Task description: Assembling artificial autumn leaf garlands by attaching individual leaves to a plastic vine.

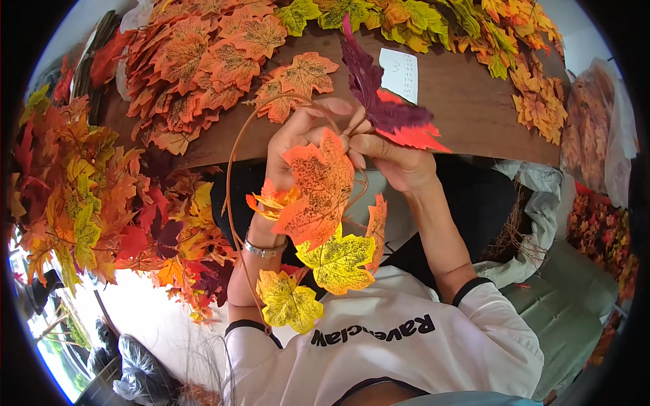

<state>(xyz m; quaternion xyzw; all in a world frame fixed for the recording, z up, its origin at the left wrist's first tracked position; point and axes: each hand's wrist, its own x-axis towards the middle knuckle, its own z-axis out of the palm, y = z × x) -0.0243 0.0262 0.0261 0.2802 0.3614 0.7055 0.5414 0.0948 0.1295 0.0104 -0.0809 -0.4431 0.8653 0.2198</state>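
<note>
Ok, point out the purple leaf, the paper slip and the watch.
purple leaf (369,84), head view, middle of blade
paper slip (399,73), head view, centre of sheet
watch (263,250), head view, band on left wrist

Both hands, left (298,139) and right (399,159), pinch what looks like a brown wire vine (233,169) strung with orange and yellow leaves (318,196).

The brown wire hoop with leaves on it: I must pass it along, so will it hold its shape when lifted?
The hoop is thin and already curves unevenly, so it likely flexes. Its leaves look papery and light, probably flopping. The left hand pinches it easily, suggesting little weight.
</note>
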